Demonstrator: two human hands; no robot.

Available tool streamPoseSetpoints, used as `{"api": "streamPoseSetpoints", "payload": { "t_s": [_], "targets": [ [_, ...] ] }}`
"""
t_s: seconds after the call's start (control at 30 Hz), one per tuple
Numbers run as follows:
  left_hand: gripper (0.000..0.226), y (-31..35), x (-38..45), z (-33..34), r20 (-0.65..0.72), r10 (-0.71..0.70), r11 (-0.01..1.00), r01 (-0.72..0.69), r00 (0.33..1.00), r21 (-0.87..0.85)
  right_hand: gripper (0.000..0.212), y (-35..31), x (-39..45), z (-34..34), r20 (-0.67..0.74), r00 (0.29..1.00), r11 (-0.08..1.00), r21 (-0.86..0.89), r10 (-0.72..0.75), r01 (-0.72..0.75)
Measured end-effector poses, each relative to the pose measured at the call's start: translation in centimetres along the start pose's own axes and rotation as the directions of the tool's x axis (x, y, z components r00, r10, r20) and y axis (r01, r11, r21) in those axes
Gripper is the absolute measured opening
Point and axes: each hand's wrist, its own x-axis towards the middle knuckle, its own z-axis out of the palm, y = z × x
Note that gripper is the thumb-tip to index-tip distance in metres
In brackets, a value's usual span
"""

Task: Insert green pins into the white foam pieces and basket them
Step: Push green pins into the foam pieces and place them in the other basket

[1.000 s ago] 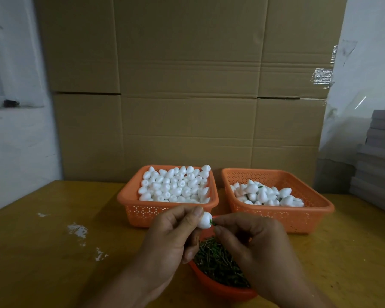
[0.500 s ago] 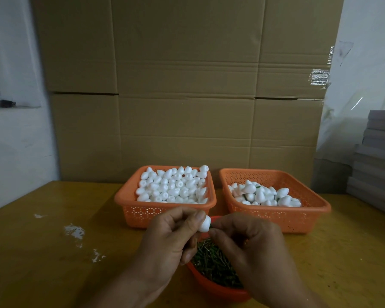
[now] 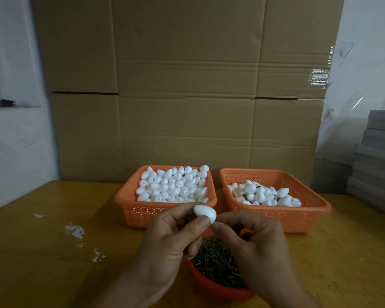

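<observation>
Since a second ago the green pin tip that showed between the hands has gone from sight, and the right hand's fingertips have closed up against the narrow end of the small white egg-shaped foam piece [image 3: 205, 214]; the pin seems to have been pushed most of the way in.

The left hand [image 3: 171, 238] pinches the foam piece between thumb and forefinger, above the round orange bowl of loose green pins [image 3: 218, 265]. The right hand [image 3: 253, 243] has its fingers curled, thumb and forefinger tips pressed to the foam; whether they grip the pin cannot be told, as it is hidden.

To seat the pin well, the push should probably run straight along the foam's long axis, with the left pinch firm but not crushing, since foam dents easily.

Behind the hands, the left orange perforated plastic basket [image 3: 129, 196] is heaped with plain foam pieces, and the right orange perforated plastic basket [image 3: 320, 205], just beside it, holds fewer, some showing green. Its near rim stands close beyond the right hand, so the finished piece likely needs only a short lift over that edge. The yellow wooden table [image 3: 42, 263] offers room on both sides.
</observation>
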Motion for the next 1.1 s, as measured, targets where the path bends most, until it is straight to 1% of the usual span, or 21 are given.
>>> {"api": "streamPoseSetpoints", "payload": {
  "t_s": [0.13, 0.27, 0.37, 0.5, 0.6, 0.77, 0.9, 1.0, 1.1],
  "targets": [
    [0.032, -0.1, 0.0, 0.0, -0.023, 0.034, 0.998, -0.033, 0.999, 0.051, 0.016, -0.4, -0.2, 0.2, 0.072, 0.997, 0.992, 0.118, 0.034, -0.042],
    [0.04, -0.2, 0.0, 0.0, -0.039, 0.077, 0.993, -0.073, 0.996, 0.092, 0.009, -0.7, -0.4, 0.6, 0.139, 0.988, 0.967, 0.235, 0.063, -0.095],
    [0.039, -0.2, 0.1, 0.0, -0.043, 0.087, 0.99, -0.082, 0.995, 0.111, 0.01, -1.1, -0.4, 0.5, 0.203, 0.978, 0.951, 0.294, 0.038, -0.098],
    [0.039, -0.1, 0.0, -0.1, -0.035, 0.086, 0.99, -0.082, 0.996, 0.113, 0.012, -1.7, -0.5, 0.3, 0.231, 0.973, 0.955, 0.287, 0.008, -0.075],
    [0.037, 0.1, 0.0, 0.0, -0.022, 0.1, 0.987, -0.096, 0.995, 0.128, 0.014, -1.9, -0.6, 0.5, 0.207, 0.978, 0.958, 0.276, 0.014, -0.072],
    [0.033, 0.4, -0.1, 0.0, -0.01, 0.125, 0.973, -0.121, 0.992, 0.199, 0.024, -2.0, -0.8, 0.9, 0.179, 0.984, 0.972, 0.23, -0.003, -0.039],
    [0.032, 0.4, -0.1, 0.1, -0.017, 0.147, 0.964, -0.139, 0.989, 0.227, 0.027, -1.8, -0.8, 1.0, 0.151, 0.988, 0.983, 0.179, 0.018, -0.045],
    [0.028, 0.4, -0.1, 0.1, -0.014, 0.15, 0.96, -0.142, 0.989, 0.24, 0.024, -1.7, -0.8, 1.1, 0.14, 0.99, 0.987, 0.156, 0.028, -0.05],
    [0.026, 0.3, -0.2, 0.0, -0.02, 0.145, 0.963, -0.136, 0.989, 0.231, 0.026, -1.8, -0.9, 1.0, 0.149, 0.989, 0.981, 0.191, 0.017, -0.046]
  ]
}}
